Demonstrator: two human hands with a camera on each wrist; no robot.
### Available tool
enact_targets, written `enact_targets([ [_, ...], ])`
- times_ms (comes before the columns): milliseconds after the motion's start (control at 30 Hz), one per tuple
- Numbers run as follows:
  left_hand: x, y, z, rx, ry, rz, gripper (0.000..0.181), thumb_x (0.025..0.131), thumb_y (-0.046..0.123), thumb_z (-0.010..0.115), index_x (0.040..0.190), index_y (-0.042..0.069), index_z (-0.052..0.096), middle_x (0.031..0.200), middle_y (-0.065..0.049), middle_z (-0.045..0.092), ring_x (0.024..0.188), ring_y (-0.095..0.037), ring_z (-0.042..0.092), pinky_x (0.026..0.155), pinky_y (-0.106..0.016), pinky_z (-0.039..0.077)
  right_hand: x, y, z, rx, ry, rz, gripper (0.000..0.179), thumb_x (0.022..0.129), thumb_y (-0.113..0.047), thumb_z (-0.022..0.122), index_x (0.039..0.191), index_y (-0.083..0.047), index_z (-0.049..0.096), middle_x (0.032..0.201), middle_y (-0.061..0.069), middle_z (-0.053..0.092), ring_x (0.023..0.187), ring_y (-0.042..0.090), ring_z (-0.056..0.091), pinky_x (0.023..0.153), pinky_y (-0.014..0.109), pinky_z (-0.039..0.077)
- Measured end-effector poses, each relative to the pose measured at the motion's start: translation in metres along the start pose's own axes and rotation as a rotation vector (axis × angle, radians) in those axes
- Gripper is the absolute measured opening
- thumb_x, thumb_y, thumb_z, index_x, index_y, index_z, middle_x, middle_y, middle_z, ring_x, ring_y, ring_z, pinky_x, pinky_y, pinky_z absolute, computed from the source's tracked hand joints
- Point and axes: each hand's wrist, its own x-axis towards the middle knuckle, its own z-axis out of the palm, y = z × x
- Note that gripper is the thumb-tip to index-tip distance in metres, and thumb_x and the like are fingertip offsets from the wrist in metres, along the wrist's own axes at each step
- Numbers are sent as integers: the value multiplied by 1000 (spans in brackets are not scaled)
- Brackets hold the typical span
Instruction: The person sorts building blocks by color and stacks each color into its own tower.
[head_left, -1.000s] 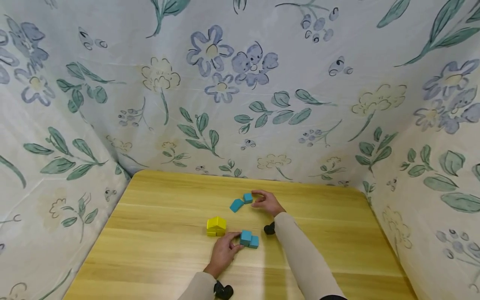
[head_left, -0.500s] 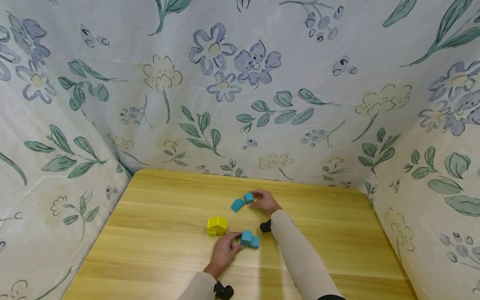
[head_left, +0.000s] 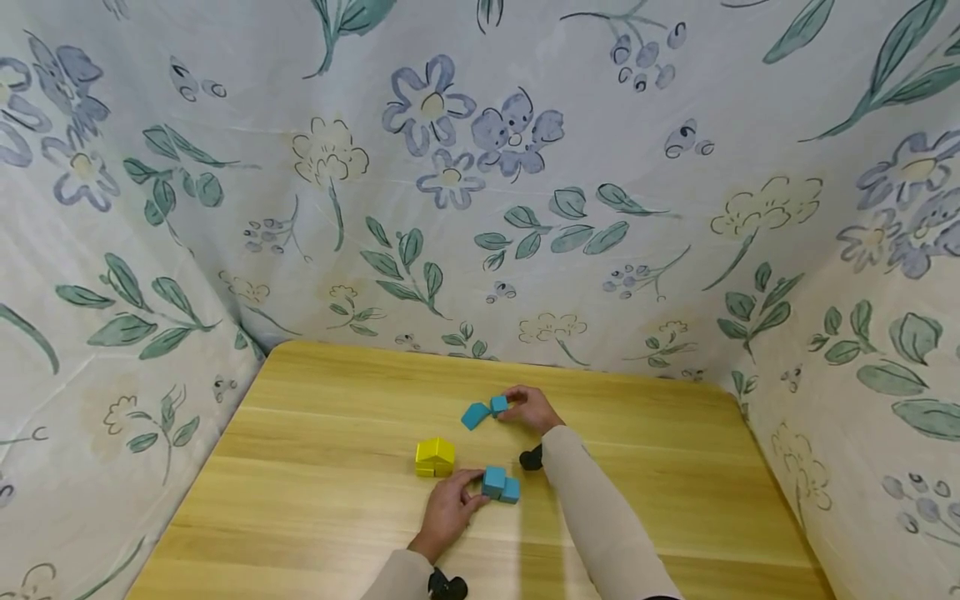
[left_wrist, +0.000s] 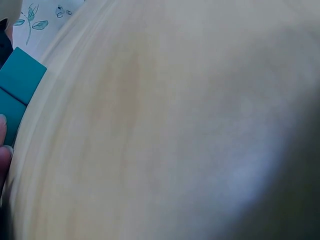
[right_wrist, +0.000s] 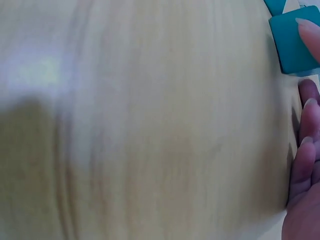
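My left hand [head_left: 447, 512] has its thumb and forefinger on a taller blue block [head_left: 493, 482]. A lower blue cube [head_left: 510, 491] sits against that block's right side. In the left wrist view, the fingertips [left_wrist: 4, 140] lie at the edge of the blue blocks [left_wrist: 22, 75]. Farther back, my right hand [head_left: 532, 408] pinches a small blue cube [head_left: 498, 405]; the thumb lies on its face in the right wrist view, with the other fingers [right_wrist: 310, 120] below. Close to this cube, on its left, lies a blue block with a pointed end [head_left: 475, 415].
A yellow block stack with a peaked, roof-like top [head_left: 435, 457] stands left of the left hand's fingers. The wooden table [head_left: 315, 467] has floral cloth walls [head_left: 525, 250] behind it and at both sides. Black devices [head_left: 448, 587] sit at the wrists.
My right hand has moved slightly left, from beside the small blue cube to gripping it. My left hand stays at the taller block; the view shifts slightly.
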Motion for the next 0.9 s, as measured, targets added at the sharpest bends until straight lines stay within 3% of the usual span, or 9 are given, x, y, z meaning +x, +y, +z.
enact_targets([
  [233, 1, 2, 0, -4, 8, 20, 39, 85, 15, 73, 121, 5, 63, 80, 4, 59, 43, 0, 47, 46, -20, 43, -3, 3, -7, 0, 12, -23, 33, 75, -4, 81, 105, -3, 67, 102, 9, 65, 82, 19, 57, 76, 34, 47],
  [467, -2, 2, 2, 5, -1, 5, 40, 85, 16, 73, 121, 5, 64, 85, 2, 61, 44, -1, 47, 46, -20, 43, -8, 7, -7, 33, 13, -6, 31, 78, -2, 79, 106, -2, 68, 101, 8, 67, 89, 19, 61, 82, 35, 48],
  [700, -1, 2, 3, 13, 16, 21, 39, 85, 16, 73, 121, 6, 64, 82, 3, 60, 45, 0, 47, 47, -20, 42, -6, 12, -8, 42, 14, -54, 30, 78, -2, 78, 107, -2, 69, 102, 8, 67, 90, 19, 61, 81, 35, 49],
  [900, -3, 4, 1, 3, 26, 25, 38, 84, 13, 74, 120, 5, 64, 93, -3, 64, 45, 0, 47, 46, -21, 43, -11, 13, -7, 58, 11, -53, 33, 77, -1, 79, 109, 0, 68, 98, 9, 68, 89, 19, 61, 81, 34, 50],
])
